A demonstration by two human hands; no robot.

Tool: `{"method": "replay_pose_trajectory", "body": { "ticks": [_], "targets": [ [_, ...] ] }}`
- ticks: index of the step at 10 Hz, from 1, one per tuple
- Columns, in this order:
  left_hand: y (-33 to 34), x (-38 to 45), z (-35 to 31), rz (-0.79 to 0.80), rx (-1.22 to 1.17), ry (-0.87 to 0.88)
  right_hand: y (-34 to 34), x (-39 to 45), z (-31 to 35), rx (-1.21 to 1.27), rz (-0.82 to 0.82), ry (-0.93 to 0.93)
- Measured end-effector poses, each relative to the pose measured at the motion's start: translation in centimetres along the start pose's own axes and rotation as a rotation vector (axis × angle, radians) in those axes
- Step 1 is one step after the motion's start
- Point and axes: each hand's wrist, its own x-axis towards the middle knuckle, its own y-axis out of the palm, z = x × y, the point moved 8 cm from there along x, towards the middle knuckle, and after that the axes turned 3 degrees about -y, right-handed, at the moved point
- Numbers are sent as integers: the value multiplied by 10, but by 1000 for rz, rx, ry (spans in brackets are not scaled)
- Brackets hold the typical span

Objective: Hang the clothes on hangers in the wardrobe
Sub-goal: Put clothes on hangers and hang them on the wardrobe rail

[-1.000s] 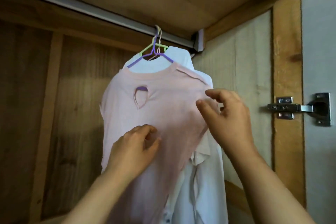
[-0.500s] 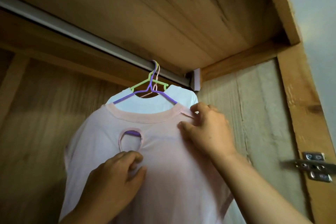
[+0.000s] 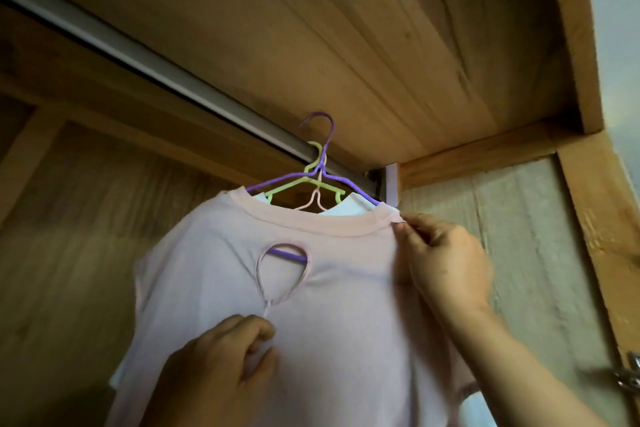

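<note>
While a pink top (image 3: 346, 305) hangs on a purple hanger (image 3: 322, 163), the left hand (image 3: 221, 367) pinches its front and the right hand (image 3: 446, 263) pinches its collar.

A pale painted wall (image 3: 616, 28) fills the upper right corner of the frame, running down the right edge. At the lower right edge, a metal door hinge (image 3: 628, 380) shows, blurred and partly cut off by the frame. A white plastic bracket (image 3: 391, 184) sits just right of centre, under the wooden top board. Right of it, a rough, pale, wrinkled sheet (image 3: 512, 229) covers the centre-right area.
</note>
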Motion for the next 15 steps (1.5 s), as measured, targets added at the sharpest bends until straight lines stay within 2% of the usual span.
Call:
{"method": "replay_pose_trajectory", "body": {
  "ticks": [1,3,5,6,7,8,9,11,13,14,15],
  "targets": [
    [-14,5,-10,-397,105,149,-8,-2,-2,37,-15,-18],
    [-15,-3,-35,-527,-4,257,-27,-46,-29,166,5,-32],
    [-6,-9,-59,-659,13,253,-55,-107,-68,112,79,-9],
    [18,-13,-66,-563,13,198,-75,-145,-97,76,104,62],
    [49,-25,-71,-382,-80,149,-99,-186,-122,83,114,136],
    [77,-49,-86,-303,-148,219,-127,-229,-141,81,141,212],
    [110,-84,-98,-251,-209,268,-155,-272,-157,68,204,275],
    [189,-171,-125,-36,-381,212,-218,-349,-173,69,401,312],
    [247,-254,-177,207,-561,269,-277,-425,-196,131,587,571],
    [263,-296,-205,278,-630,310,-305,-464,-200,76,664,659],
    [273,-340,-233,345,-703,349,-341,-495,-201,48,645,740]
  ]
}}
